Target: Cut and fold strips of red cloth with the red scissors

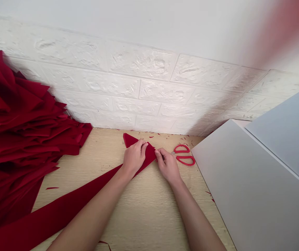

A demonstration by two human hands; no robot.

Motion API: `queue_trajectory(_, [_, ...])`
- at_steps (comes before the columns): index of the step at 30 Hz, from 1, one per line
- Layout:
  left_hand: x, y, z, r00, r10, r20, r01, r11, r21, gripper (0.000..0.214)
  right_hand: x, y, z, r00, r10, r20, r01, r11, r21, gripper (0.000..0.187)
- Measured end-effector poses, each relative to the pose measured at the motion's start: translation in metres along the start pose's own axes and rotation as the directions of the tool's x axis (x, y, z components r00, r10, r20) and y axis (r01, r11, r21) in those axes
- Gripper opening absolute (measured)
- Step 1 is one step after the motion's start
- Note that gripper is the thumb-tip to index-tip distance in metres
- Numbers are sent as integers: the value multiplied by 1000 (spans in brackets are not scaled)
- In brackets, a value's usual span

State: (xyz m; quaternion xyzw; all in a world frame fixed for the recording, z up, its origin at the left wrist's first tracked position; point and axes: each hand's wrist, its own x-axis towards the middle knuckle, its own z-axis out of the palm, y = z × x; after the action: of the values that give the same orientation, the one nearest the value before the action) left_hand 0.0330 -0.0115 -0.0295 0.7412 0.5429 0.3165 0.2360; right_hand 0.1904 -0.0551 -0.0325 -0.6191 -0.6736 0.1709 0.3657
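Note:
A long dark-red fabric strip [68, 202] runs from the lower left up to the middle of the wooden table, where its far end is folded over into a point. My left hand [135, 157] rests on the folded part with its fingers closed on the cloth. At the right corner of the fold, my right hand [167, 164] pinches the fabric's edge between thumb and finger. Just beyond the right hand lie red-handled scissors [183, 155]; their blades are mostly hidden behind that hand.
A tall heap of layered red fabric [21, 122] fills the left side. White brick-patterned wall [144, 87] stands behind the table [144, 216]. To the right is a large white box-like panel [230, 174]. Small red scraps [52, 188] dot the tabletop. A red blur hangs at upper right.

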Motion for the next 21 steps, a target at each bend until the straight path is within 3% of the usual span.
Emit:
queue_trajectory(12, [-1,-5,8,994,108,-25,-111,981,-158,22,1,-3,0,996,93,10,-94,991,92,32])
queue_trajectory(21, [-1,-8,10,990,133,-44,-140,930,-340,19,0,1,2,1000,28,-5,-27,997,76,30])
